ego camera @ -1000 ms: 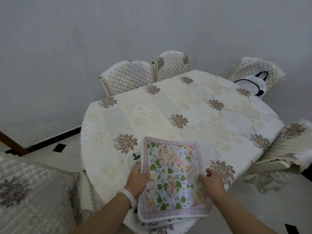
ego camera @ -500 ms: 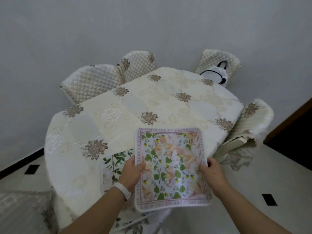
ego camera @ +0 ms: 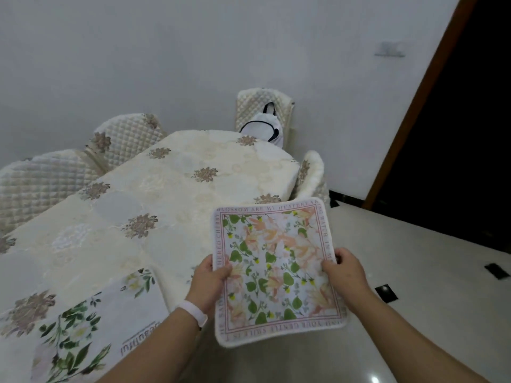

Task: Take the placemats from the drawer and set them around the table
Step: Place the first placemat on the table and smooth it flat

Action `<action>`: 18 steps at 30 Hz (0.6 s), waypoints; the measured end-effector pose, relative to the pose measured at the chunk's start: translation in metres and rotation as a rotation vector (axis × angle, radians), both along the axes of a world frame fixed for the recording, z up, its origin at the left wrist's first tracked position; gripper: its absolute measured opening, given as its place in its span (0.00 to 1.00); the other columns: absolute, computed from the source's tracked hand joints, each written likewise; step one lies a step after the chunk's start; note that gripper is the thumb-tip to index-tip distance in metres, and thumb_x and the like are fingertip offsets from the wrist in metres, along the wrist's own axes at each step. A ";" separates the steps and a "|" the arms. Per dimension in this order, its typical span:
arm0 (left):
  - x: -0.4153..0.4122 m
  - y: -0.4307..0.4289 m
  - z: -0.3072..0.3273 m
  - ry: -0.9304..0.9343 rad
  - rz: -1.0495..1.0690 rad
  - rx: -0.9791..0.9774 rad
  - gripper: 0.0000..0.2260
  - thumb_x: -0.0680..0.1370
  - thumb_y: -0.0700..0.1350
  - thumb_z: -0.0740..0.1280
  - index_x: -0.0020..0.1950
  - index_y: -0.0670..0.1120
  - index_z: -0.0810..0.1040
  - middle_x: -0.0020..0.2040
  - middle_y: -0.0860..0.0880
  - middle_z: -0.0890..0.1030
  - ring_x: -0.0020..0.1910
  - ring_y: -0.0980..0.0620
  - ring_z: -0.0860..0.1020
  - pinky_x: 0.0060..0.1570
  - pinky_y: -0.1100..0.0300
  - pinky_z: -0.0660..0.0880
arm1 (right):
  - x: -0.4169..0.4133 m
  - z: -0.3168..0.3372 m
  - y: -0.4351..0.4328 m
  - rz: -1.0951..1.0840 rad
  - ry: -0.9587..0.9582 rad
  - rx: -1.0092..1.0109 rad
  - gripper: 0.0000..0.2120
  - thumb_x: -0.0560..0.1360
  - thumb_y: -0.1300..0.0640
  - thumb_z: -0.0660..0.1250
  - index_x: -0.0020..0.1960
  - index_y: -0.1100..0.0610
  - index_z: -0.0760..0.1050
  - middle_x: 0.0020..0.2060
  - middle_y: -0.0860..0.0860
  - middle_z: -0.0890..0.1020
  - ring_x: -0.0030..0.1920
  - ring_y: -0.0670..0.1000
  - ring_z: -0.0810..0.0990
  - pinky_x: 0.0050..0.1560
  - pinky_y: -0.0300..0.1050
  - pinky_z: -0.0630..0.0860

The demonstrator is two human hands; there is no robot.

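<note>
I hold a square floral placemat (ego camera: 276,266) with a pink lettered border flat in the air, beside the table's near right edge. My left hand (ego camera: 211,283) grips its left edge and my right hand (ego camera: 347,275) grips its right edge. A second placemat (ego camera: 91,327), white with green leaves and the word "beautiful", lies on the table (ego camera: 154,194) at the lower left. The table is covered with a cream embroidered cloth.
Quilted cream chairs stand around the table: two at the far left (ego camera: 55,172), one at the back (ego camera: 265,106) with a white bag (ego camera: 262,128) on it, one at the right (ego camera: 312,175). A dark doorway (ego camera: 456,134) opens on the right. Glossy tiled floor (ego camera: 414,272) lies to the right.
The view has swung right along the table's edge. The held placemat has moved off the tabletop to the table's right side. The leaf-patterned placement now lies uncovered on the table at lower left.
</note>
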State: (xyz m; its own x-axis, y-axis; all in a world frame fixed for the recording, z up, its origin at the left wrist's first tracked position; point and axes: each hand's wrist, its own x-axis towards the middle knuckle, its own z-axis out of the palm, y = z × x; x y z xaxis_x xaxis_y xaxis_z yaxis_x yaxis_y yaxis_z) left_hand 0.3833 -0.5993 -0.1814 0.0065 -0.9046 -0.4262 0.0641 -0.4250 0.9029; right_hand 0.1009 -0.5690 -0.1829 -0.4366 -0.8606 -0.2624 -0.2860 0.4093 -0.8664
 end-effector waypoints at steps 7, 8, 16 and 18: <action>-0.123 -0.032 0.016 -0.027 -0.132 -0.028 0.07 0.80 0.34 0.64 0.56 0.41 0.77 0.48 0.40 0.84 0.39 0.43 0.85 0.33 0.53 0.81 | -0.118 0.014 0.007 -0.136 0.009 0.003 0.04 0.74 0.61 0.67 0.48 0.54 0.77 0.42 0.51 0.83 0.41 0.53 0.83 0.40 0.48 0.80; -0.138 -0.037 0.018 -0.012 -0.147 -0.028 0.07 0.80 0.34 0.64 0.56 0.41 0.77 0.48 0.40 0.85 0.39 0.43 0.85 0.32 0.53 0.81 | -0.131 0.017 0.008 -0.159 0.005 -0.005 0.04 0.74 0.61 0.67 0.48 0.54 0.77 0.42 0.51 0.83 0.41 0.52 0.83 0.38 0.46 0.78; -0.229 -0.100 0.007 0.072 -0.267 0.006 0.11 0.79 0.33 0.63 0.59 0.43 0.78 0.51 0.40 0.85 0.46 0.38 0.84 0.44 0.42 0.82 | -0.203 0.017 -0.010 -0.306 -0.034 -0.034 0.05 0.75 0.62 0.66 0.49 0.55 0.78 0.43 0.50 0.83 0.40 0.50 0.83 0.34 0.42 0.76; -0.250 -0.119 -0.003 0.078 -0.288 0.026 0.11 0.79 0.33 0.63 0.60 0.42 0.78 0.52 0.40 0.85 0.47 0.37 0.84 0.46 0.40 0.81 | -0.220 0.012 -0.023 -0.333 -0.026 -0.019 0.05 0.76 0.62 0.66 0.50 0.55 0.78 0.43 0.50 0.83 0.41 0.50 0.83 0.34 0.42 0.76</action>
State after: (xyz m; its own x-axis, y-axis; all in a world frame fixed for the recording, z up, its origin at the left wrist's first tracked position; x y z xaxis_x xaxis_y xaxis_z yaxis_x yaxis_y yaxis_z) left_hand 0.1332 -0.7188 -0.1849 -0.2827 -0.8532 -0.4383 0.0066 -0.4586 0.8886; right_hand -0.1191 -0.5920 -0.1706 -0.6881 -0.6767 -0.2620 -0.1172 0.4601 -0.8801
